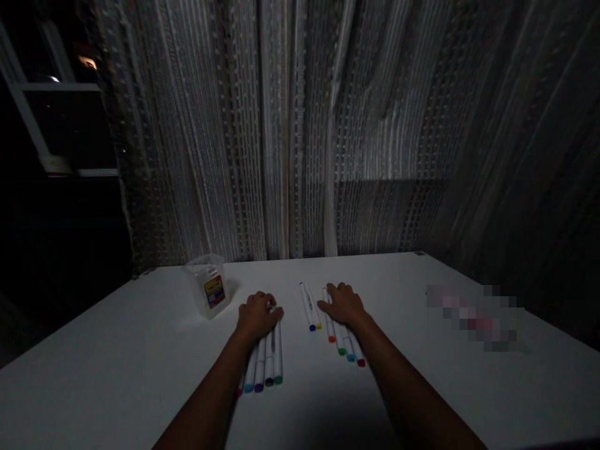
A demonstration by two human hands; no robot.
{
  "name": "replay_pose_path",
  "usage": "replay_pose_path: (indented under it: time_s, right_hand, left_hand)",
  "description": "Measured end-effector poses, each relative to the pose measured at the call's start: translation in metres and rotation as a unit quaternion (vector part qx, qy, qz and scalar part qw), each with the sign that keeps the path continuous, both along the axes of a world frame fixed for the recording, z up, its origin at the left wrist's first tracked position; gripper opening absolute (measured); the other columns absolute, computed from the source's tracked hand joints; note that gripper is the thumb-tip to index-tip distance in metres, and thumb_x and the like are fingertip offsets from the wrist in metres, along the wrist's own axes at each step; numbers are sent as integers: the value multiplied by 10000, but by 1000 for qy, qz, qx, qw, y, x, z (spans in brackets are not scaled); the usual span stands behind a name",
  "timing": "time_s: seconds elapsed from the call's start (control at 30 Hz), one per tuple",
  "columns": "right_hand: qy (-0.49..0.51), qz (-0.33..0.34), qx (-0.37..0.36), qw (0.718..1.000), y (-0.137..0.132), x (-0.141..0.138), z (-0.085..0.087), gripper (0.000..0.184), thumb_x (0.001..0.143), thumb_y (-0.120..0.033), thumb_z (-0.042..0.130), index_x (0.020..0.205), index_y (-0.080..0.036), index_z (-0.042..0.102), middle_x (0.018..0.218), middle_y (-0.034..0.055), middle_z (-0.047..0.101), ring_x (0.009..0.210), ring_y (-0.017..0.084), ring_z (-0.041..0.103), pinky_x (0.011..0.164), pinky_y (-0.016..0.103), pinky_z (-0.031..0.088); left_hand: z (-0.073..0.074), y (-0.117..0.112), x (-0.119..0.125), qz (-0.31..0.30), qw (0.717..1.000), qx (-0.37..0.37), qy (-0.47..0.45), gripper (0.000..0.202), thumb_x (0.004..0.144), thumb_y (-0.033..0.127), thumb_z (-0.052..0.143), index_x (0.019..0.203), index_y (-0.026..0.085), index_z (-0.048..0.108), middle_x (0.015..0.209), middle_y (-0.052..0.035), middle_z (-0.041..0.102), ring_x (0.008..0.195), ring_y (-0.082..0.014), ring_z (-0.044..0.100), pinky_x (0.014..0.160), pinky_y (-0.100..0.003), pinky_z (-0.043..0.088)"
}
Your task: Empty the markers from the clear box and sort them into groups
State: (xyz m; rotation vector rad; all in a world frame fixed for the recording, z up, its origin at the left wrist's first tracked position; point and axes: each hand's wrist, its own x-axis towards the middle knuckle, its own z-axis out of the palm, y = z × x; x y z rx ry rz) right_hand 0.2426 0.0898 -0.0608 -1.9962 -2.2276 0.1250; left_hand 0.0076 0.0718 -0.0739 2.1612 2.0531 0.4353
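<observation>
My left hand (257, 314) is closed over the far ends of a row of white markers (269, 359), its thumb along the row's right side. The near ends are pink, light blue, purple, dark and teal. My right hand (345, 304) spans the far ends of another row of markers (340, 337), thumb at the left beside the orange-ended one (329, 325). Green, blue and red ends fan out below this hand. Between my hands lie a blue-ended marker (307, 306) and a yellow-ended marker (313, 306), side by side and untouched. My palms hide parts of both rows.
A clear plastic container (202, 294) with a coloured label stands left of my left hand. A blurred-out pinkish patch (473, 317) covers something on the right of the white table (140, 350). A curtain (290, 125) hangs behind the table's far edge. The light is dim.
</observation>
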Motion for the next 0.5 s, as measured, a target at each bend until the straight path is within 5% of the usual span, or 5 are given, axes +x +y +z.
replay_pose_path:
  time_s: [0.23, 0.5]
  right_hand:
    - [13, 78, -3, 997, 6, 1, -10, 474, 899, -447, 378, 1290, -204, 489, 1367, 143, 442, 1283, 285, 335, 975, 454, 281]
    - [-1, 50, 34, 998, 6, 2, -10, 396, 901, -377, 390, 1171, -142, 560, 1190, 159, 558, 1144, 283, 451, 888, 399, 341]
  left_hand:
    - [-1, -1, 5, -25, 1000, 5, 12, 319, 820, 417, 494, 1013, 224, 660, 1158, -79, 621, 1116, -254, 534, 917, -375, 398]
    - [0, -1, 5, -36, 999, 8, -14, 287, 832, 368, 486, 984, 199, 661, 1075, -75, 665, 1030, -219, 592, 857, -297, 418]
